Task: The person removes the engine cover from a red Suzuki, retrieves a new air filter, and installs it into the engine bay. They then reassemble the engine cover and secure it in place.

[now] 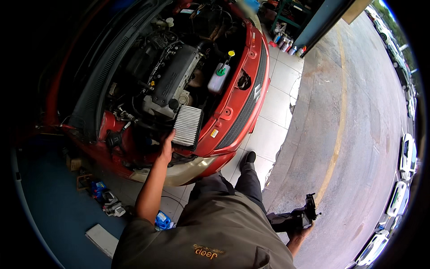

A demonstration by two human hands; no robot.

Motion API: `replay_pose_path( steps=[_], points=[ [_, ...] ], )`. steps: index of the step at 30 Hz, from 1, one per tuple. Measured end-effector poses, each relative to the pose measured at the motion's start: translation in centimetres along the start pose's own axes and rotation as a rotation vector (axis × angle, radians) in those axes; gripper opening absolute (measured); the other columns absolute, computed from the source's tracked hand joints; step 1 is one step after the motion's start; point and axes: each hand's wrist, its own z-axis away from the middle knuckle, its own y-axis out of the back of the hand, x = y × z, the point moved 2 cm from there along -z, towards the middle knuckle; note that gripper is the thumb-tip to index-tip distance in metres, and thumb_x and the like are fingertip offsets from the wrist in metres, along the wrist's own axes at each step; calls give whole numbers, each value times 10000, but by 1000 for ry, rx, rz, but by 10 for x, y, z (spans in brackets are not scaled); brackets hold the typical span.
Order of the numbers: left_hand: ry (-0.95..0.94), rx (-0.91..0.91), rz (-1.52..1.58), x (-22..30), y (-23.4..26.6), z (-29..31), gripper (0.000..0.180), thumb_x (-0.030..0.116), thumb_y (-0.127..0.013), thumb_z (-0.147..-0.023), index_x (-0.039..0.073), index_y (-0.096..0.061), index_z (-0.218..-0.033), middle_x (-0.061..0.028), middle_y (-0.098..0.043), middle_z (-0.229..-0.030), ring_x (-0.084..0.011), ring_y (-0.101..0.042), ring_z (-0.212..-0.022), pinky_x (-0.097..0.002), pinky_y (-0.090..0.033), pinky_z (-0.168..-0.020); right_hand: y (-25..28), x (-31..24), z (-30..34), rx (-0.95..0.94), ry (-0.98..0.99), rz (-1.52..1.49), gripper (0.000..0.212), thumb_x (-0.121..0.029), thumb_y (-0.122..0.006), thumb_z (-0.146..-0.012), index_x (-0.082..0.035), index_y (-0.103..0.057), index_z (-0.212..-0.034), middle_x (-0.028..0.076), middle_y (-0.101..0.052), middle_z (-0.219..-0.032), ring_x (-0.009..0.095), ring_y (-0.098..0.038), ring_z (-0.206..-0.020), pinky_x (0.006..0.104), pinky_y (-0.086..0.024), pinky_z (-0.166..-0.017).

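Air filter [187,126], white and pleated, stood tilted at the front edge of the red car's engine bay [179,67], and I judged it could slip down among the hoses, since my left hand [166,148] gripped only its lower corner at full reach. My right hand [299,231] hung low by my hip, well apart from the filter, closed around a black plastic housing [298,217], which might have knocked the bumper [197,163] if swung carelessly.
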Motion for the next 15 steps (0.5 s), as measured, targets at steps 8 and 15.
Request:
replay_pose_path(
  steps=[8, 15],
  points=[
    [-90, 129, 447, 3, -57, 54, 455, 401, -532, -954, 101, -538, -1296, -58, -608, -1246, -227, -610, -1082, -389, -524, -837, -188, -80, -131, -378, -98, 122, 578, -510, -444, -887, -64, -545, -1240, 114, -620, -1134, 275, -615, -1018, 427, -502, -905],
    [-312, 133, 623, 42, -169, 113, 489, 371, -464, -988, 82, -450, -1381, -105, -521, -1360, -272, -535, -1218, -448, -490, -965, -329, -122, -266, -543, 272, 1106, 529, -456, -512, -895, -4, -597, -1156, 101, -623, -1074, 216, -552, -1019, 347, -403, -896]
  ],
)
